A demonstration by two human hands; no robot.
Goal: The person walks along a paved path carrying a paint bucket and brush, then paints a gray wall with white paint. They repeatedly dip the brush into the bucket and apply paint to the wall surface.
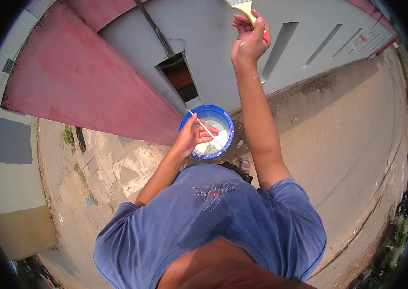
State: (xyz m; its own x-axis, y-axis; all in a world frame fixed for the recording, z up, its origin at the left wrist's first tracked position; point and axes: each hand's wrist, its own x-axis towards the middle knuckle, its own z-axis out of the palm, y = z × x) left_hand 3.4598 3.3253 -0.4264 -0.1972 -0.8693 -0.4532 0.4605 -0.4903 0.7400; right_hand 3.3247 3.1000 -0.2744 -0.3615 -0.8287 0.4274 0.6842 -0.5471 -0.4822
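Observation:
My right hand (252, 39) is raised high in front of the grey wall, its fingers closed round a paintbrush (244, 8). The brush has a cream handle with a red end, and its bristles are partly cut off by the top edge of the picture. White paint marks my right wrist. My left hand (195, 136) is over a blue-rimmed bucket (230, 126) in front of my body. A thin white bucket handle (206, 128) crosses the bucket's mouth and lies in that hand, under the thumb and over the fingers. White paint (220, 140) shows inside.
A grey wall (213, 48) with slanted slots and a dark, reddish-brown opening (180, 79) stands ahead. The red wall section (83, 77) juts out on the left, close to the bucket. Bare ground (334, 139) stretches right; broken paving (131, 168) lies left. A sandalled foot (245, 165) shows below.

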